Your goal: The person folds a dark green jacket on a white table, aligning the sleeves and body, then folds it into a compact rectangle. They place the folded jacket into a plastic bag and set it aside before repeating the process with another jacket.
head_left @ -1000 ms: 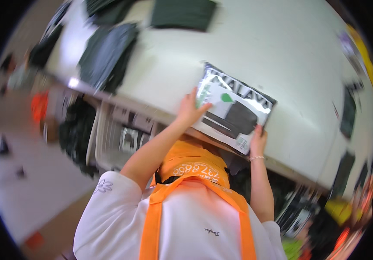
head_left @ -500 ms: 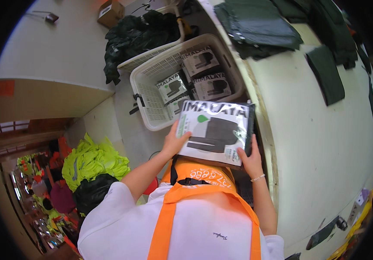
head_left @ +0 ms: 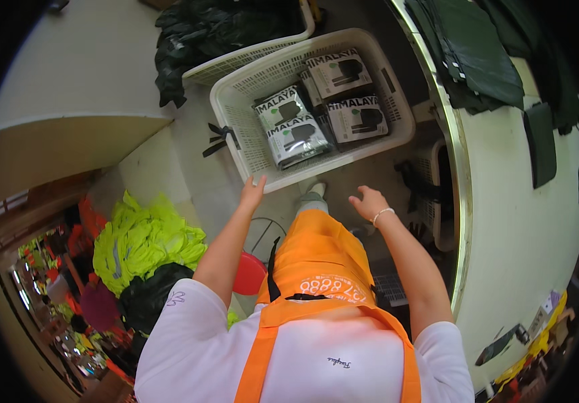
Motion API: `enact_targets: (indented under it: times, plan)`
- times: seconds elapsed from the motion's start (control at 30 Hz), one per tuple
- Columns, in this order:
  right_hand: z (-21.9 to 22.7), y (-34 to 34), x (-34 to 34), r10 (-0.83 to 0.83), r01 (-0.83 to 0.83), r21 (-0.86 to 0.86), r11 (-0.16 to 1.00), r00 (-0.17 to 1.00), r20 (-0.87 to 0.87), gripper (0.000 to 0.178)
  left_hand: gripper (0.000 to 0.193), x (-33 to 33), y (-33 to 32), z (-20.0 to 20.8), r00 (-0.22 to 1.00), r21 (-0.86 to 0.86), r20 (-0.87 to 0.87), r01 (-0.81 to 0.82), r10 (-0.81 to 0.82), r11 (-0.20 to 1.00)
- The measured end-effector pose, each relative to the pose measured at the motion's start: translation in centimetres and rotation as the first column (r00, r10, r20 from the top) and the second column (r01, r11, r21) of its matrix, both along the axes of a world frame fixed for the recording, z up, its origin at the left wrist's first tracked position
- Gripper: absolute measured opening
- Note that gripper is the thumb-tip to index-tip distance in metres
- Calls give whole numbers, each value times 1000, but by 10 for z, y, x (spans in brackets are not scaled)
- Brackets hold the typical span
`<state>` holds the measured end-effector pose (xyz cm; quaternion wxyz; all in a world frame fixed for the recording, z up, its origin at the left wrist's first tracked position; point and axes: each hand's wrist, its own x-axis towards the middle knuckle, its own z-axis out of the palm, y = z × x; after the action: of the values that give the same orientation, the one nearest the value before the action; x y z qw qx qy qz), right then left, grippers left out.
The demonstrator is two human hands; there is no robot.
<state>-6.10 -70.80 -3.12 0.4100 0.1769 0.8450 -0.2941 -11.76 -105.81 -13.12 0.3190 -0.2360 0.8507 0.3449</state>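
inside a white basket, glossy black-and-white packages, flat and rectangular

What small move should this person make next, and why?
Perhaps reach the right hand toward the folded dark clothing on the table: several packages lie in the white basket, and neither this nor the left hand holds one.

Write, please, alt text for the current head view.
A white basket holds flat packages; the left hand seems to touch its near corner, the right hand hangs apart, empty. Folded dark cloth lies on a table at right.
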Motion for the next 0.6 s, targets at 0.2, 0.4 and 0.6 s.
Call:
enact_targets:
  times: [0.2,0.4,0.6]
  plan:
    - [-9,-14,106,-350,345,-105,933,936,-33,44,66,7,17,-16,927,-2,52,371,-371,929]
    - [-81,11,281,-847,838,-121,531,520,-113,37,51,22,171,-25,624,80,-80,781,-777,619]
    - [-175,-45,494,-891,900,-107,-423,-435,-131,26,45,146,382,28,-43,-44,-731,999,-681,-16]
